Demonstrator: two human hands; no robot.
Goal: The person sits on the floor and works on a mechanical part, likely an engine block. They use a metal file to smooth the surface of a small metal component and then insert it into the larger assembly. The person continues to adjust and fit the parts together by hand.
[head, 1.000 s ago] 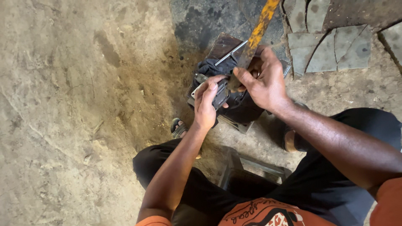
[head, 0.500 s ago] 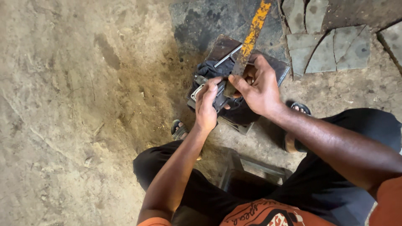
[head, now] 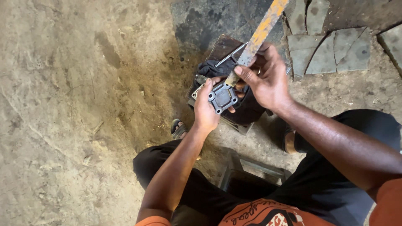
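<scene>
Both of your hands work over the grey metal plate (head: 223,97), a small square casting with bolt holes at its corners. Your left hand (head: 206,109) is closed on the plate's left edge, thumb on top, holding it face up. Your right hand (head: 266,79) is closed around a long, flat, yellow-painted rusty blade (head: 256,38); its lower end touches the plate's upper right corner, and the blade slants up and away to the right. Directly beneath the plate lies a dark cloth (head: 247,109) on a flat tray (head: 224,47) resting on the dirt floor (head: 75,109). Cracked stone slabs (head: 331,50) lie well right of the plate.
</scene>
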